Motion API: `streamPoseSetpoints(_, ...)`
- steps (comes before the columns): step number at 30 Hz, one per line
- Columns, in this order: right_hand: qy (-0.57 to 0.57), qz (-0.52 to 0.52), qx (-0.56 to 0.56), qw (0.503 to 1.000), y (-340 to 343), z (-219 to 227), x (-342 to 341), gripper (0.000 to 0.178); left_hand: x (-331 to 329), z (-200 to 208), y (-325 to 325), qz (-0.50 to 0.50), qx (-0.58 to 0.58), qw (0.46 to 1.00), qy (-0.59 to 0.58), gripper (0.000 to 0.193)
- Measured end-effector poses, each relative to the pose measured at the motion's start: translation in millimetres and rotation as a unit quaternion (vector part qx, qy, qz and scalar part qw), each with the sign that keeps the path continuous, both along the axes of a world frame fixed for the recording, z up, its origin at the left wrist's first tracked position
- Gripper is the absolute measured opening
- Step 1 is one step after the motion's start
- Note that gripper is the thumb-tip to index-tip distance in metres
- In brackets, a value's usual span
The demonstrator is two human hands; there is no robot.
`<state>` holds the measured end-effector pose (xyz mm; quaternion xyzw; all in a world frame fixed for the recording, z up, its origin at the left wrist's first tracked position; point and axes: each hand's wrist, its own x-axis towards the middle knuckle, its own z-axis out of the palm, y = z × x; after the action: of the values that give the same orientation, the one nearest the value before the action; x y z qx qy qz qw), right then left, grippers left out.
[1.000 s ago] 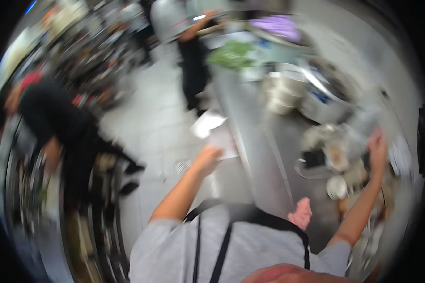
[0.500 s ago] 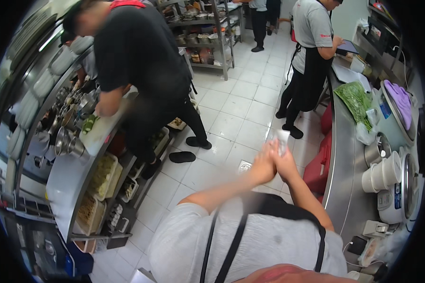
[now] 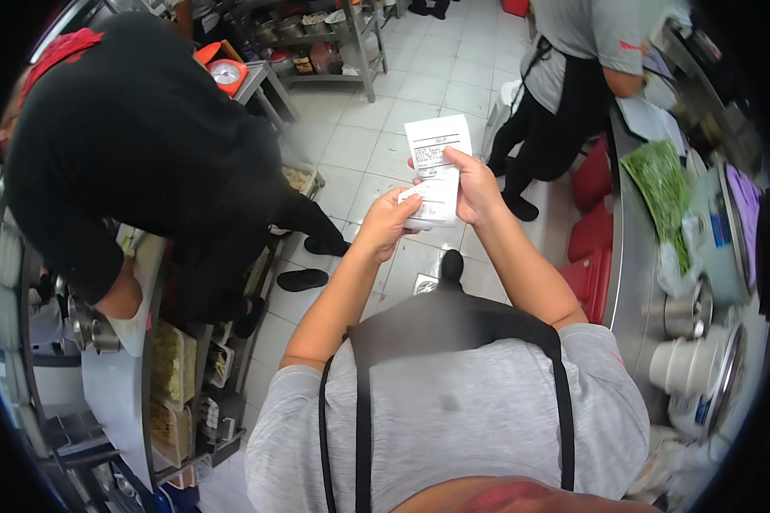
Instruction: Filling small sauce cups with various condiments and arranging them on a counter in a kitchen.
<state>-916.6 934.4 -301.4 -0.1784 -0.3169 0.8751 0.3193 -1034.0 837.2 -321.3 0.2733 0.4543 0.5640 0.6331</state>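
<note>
Out in front of my apron, over the tiled floor, I hold white paper receipts [image 3: 437, 162] printed in black. My left hand [image 3: 385, 224] pinches the lower part, thumb on top. My right hand [image 3: 476, 185] grips the right edge, its thumb lying across the print and fingertips showing at the far side. The paper bends between the two hands; whether it is one folded strip or two slips, I cannot tell.
At left, a person in black [image 3: 137, 145] leans over a counter [image 3: 115, 402] with food trays beneath. Ahead right stands another person [image 3: 565, 94] in an apron. The right-hand steel counter [image 3: 629, 299] carries bagged greens [image 3: 659, 192] and stacked white tubs [image 3: 689, 363]. Red bins [image 3: 586, 278] sit below it.
The paper, small and bunched between my joined hands before, is now spread out. My hands have moved apart and shifted left. The person in black bends lower, nearer the left.
</note>
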Motion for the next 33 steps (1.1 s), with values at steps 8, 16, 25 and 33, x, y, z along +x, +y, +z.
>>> streamPoseSetpoints(8, -0.081, -0.062, 0.005, 0.995, 172, -1, -68, 0.025, -66, -6, 122, 0.118, 0.034, 0.986, 0.115, 0.025)
streamPoseSetpoints(16, -0.114, 0.068, 0.063, 0.989, 279, -9, -183, 0.025, -162, -13, 192, 0.288, 0.050, 0.948, 0.125, 0.056)
streamPoseSetpoints(25, -0.271, 0.036, 0.032, 0.961, 391, -113, -244, 0.026, -307, 4, 300, 0.299, 0.173, 0.933, 0.104, 0.075)
streamPoseSetpoints(33, -0.403, -0.044, -0.087, 0.910, 485, -186, -212, 0.036, -445, 42, 371, 0.431, 0.169, 0.870, 0.168, 0.062)
